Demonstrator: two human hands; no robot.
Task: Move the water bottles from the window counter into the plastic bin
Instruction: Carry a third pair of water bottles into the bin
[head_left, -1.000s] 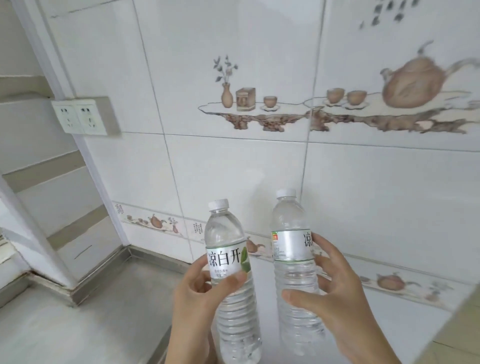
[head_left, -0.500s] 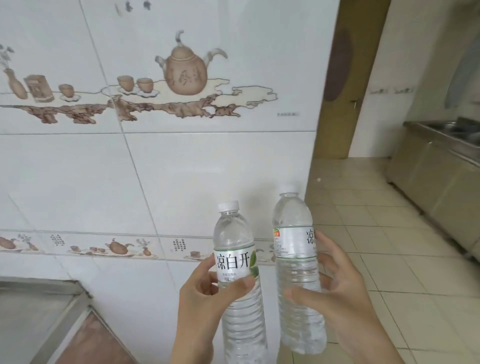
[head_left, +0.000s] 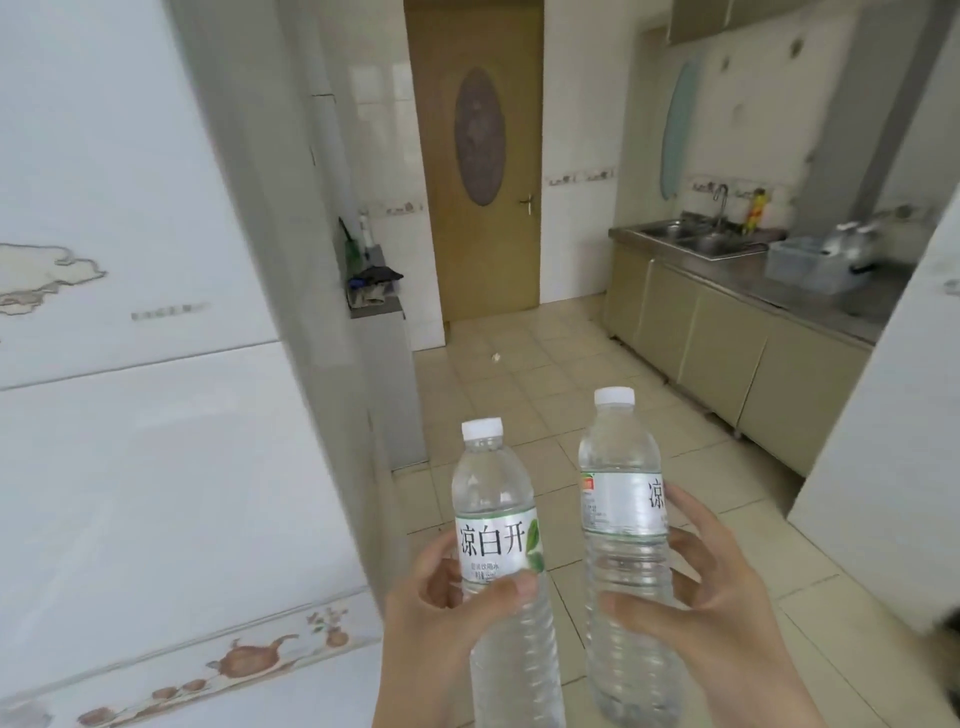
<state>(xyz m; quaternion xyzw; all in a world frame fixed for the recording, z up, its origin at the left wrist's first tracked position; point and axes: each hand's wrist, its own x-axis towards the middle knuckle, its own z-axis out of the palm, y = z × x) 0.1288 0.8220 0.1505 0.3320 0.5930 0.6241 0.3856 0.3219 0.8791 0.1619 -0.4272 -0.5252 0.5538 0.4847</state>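
While both bottles were carried upright in mid-air over the tiled floor (head_left: 545, 364), each hand had one. Left hand (head_left: 441, 618) was wrapped round the left bottle (head_left: 498, 525) at the lower edge of its label, thumb across the front, grip clenched on it. Right hand (head_left: 696, 613) was wrapped round the right bottle (head_left: 623, 519) just below its label, thumb in front and fingers (head_left: 691, 512) behind, grip clenched on it too. Both bottles clear, white caps on, right one held a bit higher; the two sat just beside each other, not touching.

Plastic bin (head_left: 810, 262) stood on the steel tabletop (head_left: 831, 306) at the right of the room, near the tabletop's front edge, just beside the sink (head_left: 696, 239). What was inside it was too blurred to tell. Bottles were well apart from the bin.

White tiled wall (head_left: 130, 415) with teapot border filled the left side. Brown door (head_left: 478, 156) was shut at the far end. Low ledge (head_left: 374, 306) left of the door carried some dark clutter.
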